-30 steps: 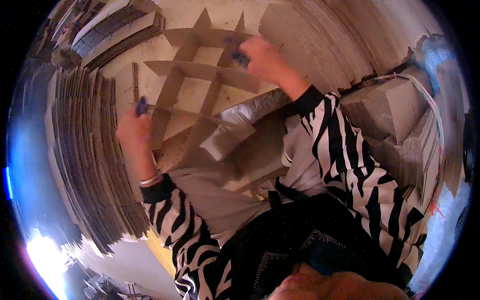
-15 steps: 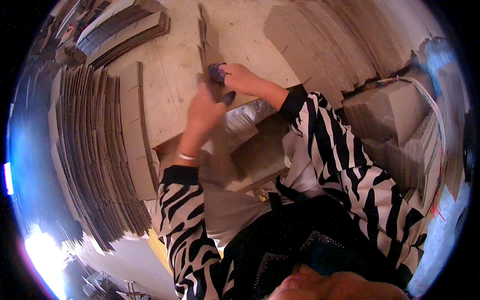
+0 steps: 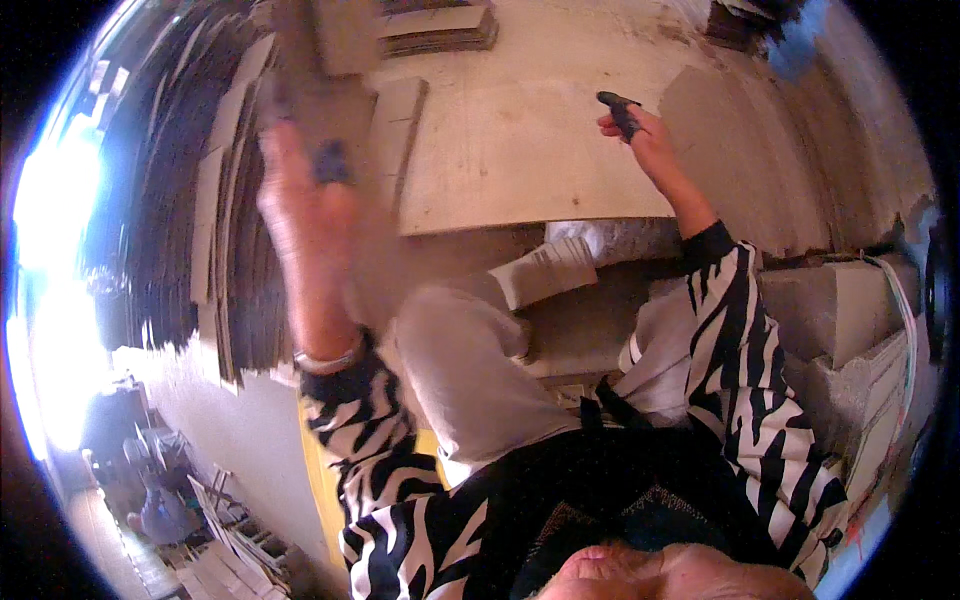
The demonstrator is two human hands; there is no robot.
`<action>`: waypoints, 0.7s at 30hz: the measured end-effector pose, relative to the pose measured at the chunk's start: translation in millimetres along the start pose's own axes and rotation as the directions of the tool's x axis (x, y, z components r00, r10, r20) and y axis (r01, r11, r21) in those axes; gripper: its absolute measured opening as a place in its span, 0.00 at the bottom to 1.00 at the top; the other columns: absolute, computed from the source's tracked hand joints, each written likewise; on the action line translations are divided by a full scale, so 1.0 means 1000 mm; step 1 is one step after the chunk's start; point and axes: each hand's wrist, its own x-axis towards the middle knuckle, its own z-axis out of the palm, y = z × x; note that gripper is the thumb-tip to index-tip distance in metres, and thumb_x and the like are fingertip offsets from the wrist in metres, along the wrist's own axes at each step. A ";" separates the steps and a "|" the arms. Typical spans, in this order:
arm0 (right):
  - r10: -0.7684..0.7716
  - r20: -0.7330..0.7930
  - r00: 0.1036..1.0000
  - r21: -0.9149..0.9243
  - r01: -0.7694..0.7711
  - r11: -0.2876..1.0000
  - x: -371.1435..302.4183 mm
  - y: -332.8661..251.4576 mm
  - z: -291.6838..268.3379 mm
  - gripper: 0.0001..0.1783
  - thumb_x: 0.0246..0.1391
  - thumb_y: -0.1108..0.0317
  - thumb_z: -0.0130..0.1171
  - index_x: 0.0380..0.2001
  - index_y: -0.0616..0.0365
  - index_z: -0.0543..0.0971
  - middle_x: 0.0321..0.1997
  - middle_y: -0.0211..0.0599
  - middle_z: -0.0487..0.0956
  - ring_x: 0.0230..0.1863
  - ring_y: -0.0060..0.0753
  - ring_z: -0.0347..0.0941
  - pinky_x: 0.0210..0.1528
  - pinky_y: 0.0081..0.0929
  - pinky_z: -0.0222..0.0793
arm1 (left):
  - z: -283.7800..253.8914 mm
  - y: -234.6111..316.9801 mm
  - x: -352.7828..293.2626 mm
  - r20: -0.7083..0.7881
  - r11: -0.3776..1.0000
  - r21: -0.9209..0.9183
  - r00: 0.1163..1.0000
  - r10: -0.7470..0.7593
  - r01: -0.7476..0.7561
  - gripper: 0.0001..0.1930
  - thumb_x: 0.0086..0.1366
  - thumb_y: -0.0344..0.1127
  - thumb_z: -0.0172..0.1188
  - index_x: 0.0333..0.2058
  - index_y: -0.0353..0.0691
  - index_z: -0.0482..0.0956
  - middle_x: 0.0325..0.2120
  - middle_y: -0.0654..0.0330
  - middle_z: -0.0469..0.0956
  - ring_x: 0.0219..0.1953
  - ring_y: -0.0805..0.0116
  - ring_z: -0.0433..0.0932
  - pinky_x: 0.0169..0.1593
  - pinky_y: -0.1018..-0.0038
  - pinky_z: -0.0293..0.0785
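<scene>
My left hand (image 3: pixel 312 210), smeared by motion, is over the left side of the wooden table with a folded brown cardboard piece (image 3: pixel 335 105) in its grip. A dark cover shows on its thumb. Under and beside it stands a row of upright cardboard pieces (image 3: pixel 235 190), with one flat strip (image 3: pixel 398 120) at the row's right end. My right hand (image 3: pixel 635 125) is over the right part of the table, holding nothing, its fingers apart and dark covers on some of them. Close to its right lies a fanned stack of cardboard sheets (image 3: pixel 740 150).
The wooden tabletop (image 3: pixel 510 150) spans the middle, its front edge above my knees. More cardboard strips (image 3: pixel 440 28) lie at the back. A pale folded card piece (image 3: pixel 545 270) and clear plastic (image 3: pixel 620 240) are below the edge. Cardboard boxes (image 3: pixel 800 300) stand right, beside a cable (image 3: pixel 893 290).
My hands were close together over the table's middle. The left has swung left with the cardboard piece toward the upright row; the right has moved right, free of it. The view has shifted too.
</scene>
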 end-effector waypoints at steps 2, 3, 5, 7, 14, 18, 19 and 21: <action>0.083 -0.033 0.996 -0.060 -0.084 0.995 -0.004 0.005 -0.001 0.16 0.59 0.72 0.45 0.47 0.65 0.76 0.38 0.37 0.81 0.38 0.26 0.78 0.44 0.23 0.72 | -0.043 -0.020 0.017 -0.117 0.954 0.299 0.991 0.072 -0.035 0.27 0.54 0.19 0.48 0.56 0.36 0.68 0.50 0.44 0.73 0.47 0.46 0.76 0.46 0.60 0.74; 0.054 -0.058 0.997 -0.080 -0.059 0.995 0.000 -0.008 -0.014 0.16 0.60 0.72 0.44 0.47 0.65 0.76 0.38 0.38 0.82 0.38 0.25 0.78 0.44 0.23 0.72 | -0.077 -0.010 0.041 -0.179 0.899 0.433 0.970 0.164 -0.072 0.28 0.53 0.17 0.47 0.55 0.39 0.69 0.52 0.46 0.72 0.48 0.46 0.75 0.47 0.59 0.74; 0.045 -0.092 0.995 -0.127 -0.056 0.990 -0.003 -0.005 -0.024 0.16 0.60 0.72 0.44 0.47 0.65 0.76 0.38 0.38 0.82 0.39 0.25 0.78 0.45 0.23 0.72 | -0.106 -0.019 0.063 -0.121 0.717 0.667 0.921 0.371 -0.202 0.28 0.52 0.16 0.47 0.53 0.45 0.72 0.54 0.51 0.71 0.50 0.48 0.74 0.50 0.57 0.72; 0.050 -0.030 0.998 -0.075 -0.052 0.996 -0.003 0.018 0.006 0.17 0.60 0.71 0.45 0.49 0.64 0.75 0.38 0.38 0.82 0.40 0.24 0.78 0.46 0.23 0.71 | -0.126 -0.076 0.060 0.048 0.519 0.842 0.980 0.192 -0.143 0.26 0.53 0.19 0.47 0.51 0.47 0.72 0.56 0.54 0.69 0.54 0.52 0.71 0.52 0.55 0.70; -0.056 -0.243 0.968 -0.651 -0.120 0.749 -0.071 0.012 -0.105 0.23 0.59 0.63 0.52 0.56 0.59 0.71 0.54 0.39 0.75 0.58 0.38 0.68 0.58 0.31 0.62 | -0.065 -0.213 0.012 0.236 0.531 0.847 0.898 -0.371 -0.003 0.22 0.57 0.33 0.51 0.53 0.51 0.71 0.58 0.58 0.66 0.59 0.56 0.67 0.54 0.47 0.65; 0.178 -0.412 0.894 -0.911 -0.395 -0.121 -0.125 -0.004 -0.094 0.27 0.50 0.64 0.60 0.55 0.56 0.71 0.65 0.39 0.64 0.66 0.44 0.57 0.62 0.48 0.56 | -0.073 -0.221 0.019 0.218 0.658 0.743 0.886 -0.410 0.121 0.24 0.55 0.39 0.54 0.52 0.49 0.71 0.57 0.57 0.67 0.57 0.55 0.68 0.52 0.45 0.66; 0.121 -0.381 0.917 -0.924 -0.371 -0.095 -0.129 0.003 -0.096 0.27 0.48 0.66 0.60 0.53 0.56 0.72 0.66 0.39 0.63 0.67 0.43 0.56 0.62 0.51 0.55 | -0.072 -0.219 0.019 0.189 0.645 0.751 0.891 -0.412 0.139 0.24 0.54 0.40 0.55 0.52 0.49 0.71 0.57 0.56 0.68 0.57 0.54 0.69 0.52 0.45 0.66; -0.004 -0.323 0.946 -0.946 -0.323 -0.027 -0.135 0.033 -0.110 0.26 0.44 0.69 0.61 0.51 0.55 0.73 0.68 0.38 0.60 0.68 0.41 0.54 0.62 0.57 0.54 | -0.076 -0.207 0.029 0.118 0.600 0.786 0.917 -0.380 0.148 0.23 0.53 0.40 0.56 0.50 0.47 0.72 0.55 0.56 0.69 0.55 0.55 0.70 0.51 0.45 0.66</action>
